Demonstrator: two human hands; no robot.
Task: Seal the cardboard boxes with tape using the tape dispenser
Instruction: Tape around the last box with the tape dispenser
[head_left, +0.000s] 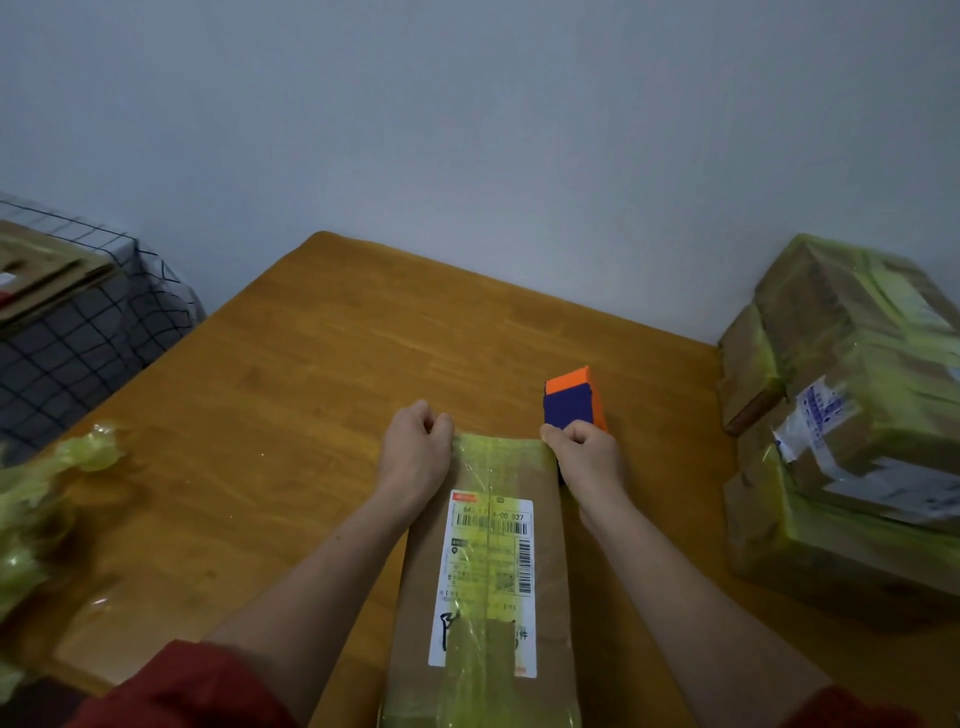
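A long cardboard box (545, 545) lies on the wooden table (291, 374), running from the near edge toward the middle. It carries a white shipping label and yellow-green tape along its top and across its far end. My left hand (415, 447) rests curled at the box's far left corner, on the tape there. My right hand (587, 457) grips the orange and blue tape dispenser (571, 397) at the far right corner. The dispenser's lower part is hidden behind my hand.
A stack of taped cardboard boxes (852, 415) stands at the table's right edge. Crumpled yellow-green tape (47, 483) lies at the left edge. A checked cloth with flat cardboard (57, 275) on it sits to the far left. The wall is close behind.
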